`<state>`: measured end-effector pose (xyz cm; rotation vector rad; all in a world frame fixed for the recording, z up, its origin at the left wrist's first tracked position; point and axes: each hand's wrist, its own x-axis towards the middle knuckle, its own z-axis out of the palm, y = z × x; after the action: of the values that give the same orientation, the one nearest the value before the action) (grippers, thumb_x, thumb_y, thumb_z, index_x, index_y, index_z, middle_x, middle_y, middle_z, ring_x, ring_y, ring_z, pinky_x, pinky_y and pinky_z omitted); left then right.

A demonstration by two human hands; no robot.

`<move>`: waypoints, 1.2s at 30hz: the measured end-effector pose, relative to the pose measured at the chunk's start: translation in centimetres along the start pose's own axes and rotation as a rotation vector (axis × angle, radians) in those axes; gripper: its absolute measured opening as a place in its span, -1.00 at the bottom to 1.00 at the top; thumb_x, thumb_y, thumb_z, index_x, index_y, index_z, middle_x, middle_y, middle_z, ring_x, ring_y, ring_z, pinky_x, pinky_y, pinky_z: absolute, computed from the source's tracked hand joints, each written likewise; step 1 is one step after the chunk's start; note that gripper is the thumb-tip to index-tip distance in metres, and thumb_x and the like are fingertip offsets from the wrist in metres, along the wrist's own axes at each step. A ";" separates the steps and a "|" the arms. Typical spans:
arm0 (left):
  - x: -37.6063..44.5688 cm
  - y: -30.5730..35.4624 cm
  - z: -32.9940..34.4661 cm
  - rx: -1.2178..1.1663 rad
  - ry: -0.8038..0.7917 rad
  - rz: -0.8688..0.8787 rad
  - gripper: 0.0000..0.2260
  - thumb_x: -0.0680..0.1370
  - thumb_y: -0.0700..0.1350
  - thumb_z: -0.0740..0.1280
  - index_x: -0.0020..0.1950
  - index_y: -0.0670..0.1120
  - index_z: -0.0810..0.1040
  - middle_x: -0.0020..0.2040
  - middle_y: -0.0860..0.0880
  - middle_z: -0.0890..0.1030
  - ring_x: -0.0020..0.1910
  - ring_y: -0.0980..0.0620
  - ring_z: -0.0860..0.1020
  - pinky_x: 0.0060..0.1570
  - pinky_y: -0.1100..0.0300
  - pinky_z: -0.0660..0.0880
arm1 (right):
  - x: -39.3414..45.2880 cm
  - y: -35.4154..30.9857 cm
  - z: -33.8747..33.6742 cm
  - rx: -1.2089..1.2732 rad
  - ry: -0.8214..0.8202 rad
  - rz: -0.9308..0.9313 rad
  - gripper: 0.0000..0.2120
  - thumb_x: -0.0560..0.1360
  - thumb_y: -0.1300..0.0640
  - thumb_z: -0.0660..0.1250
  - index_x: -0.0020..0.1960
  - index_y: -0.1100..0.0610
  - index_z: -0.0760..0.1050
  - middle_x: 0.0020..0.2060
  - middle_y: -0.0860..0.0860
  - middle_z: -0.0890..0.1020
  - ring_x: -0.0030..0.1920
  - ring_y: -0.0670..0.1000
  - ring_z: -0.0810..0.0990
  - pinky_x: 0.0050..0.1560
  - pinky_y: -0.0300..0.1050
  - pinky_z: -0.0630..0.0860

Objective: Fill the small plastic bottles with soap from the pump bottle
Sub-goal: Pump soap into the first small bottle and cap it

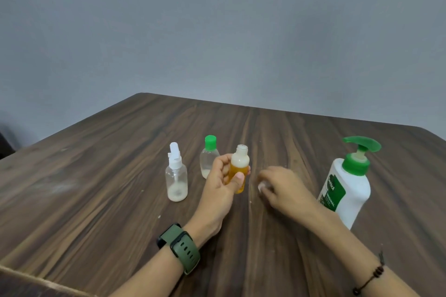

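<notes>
Nearest, both forearms come in from the bottom edge: green watch (pixel 179 247) on the left wrist, dark beaded bracelet (pixel 372 277) on the right. Left hand (pixel 223 185) holds the amber bottle (pixel 239 171) upright above the bench (pixel 96 188), fingers curled behind it and thumb pressed on the front. Bottle is uncapped, neck open; amber liquid in the lower body, whitish layer near the shoulder. Right hand (pixel 281 187) sits low over the bench just right of that bottle, palm down, fingers curled on a small white thing (pixel 261 186). It is motion-blurred, so cannot tell what the thing is. Pump bottle (pixel 345 185) stands at the right, just beyond the right forearm: white body, green label, green pump head. Clear spray bottle (pixel 176 176) stands left of the left hand, white sprayer on, thin whitish layer at the bottom. Further back, clear bottle with green cap (pixel 209 154) stands upright, partly hidden behind the left fingers (pixel 220 164), little whitish residue at its base. Grey wall (pixel 217 31) behind.
</notes>
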<state>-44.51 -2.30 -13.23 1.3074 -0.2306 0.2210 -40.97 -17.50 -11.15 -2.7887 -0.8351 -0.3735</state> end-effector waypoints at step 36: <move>-0.7 -0.6 -0.3 -0.001 -0.176 0.015 -0.76 0.51 -0.16 0.31 0.16 0.02 0.45 0.07 -0.06 0.62 0.06 0.01 0.62 0.00 0.26 0.53 | 2.3 -4.3 -9.9 0.116 -0.051 -0.027 -0.63 0.48 -0.10 0.25 -0.18 0.21 0.58 -0.36 -0.01 0.57 -0.42 -0.15 0.47 -0.32 -0.30 0.37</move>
<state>-45.05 -2.17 -14.03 1.3253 -0.3895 0.1184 -43.34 -15.48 -0.54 -2.6924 -0.8779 -0.2502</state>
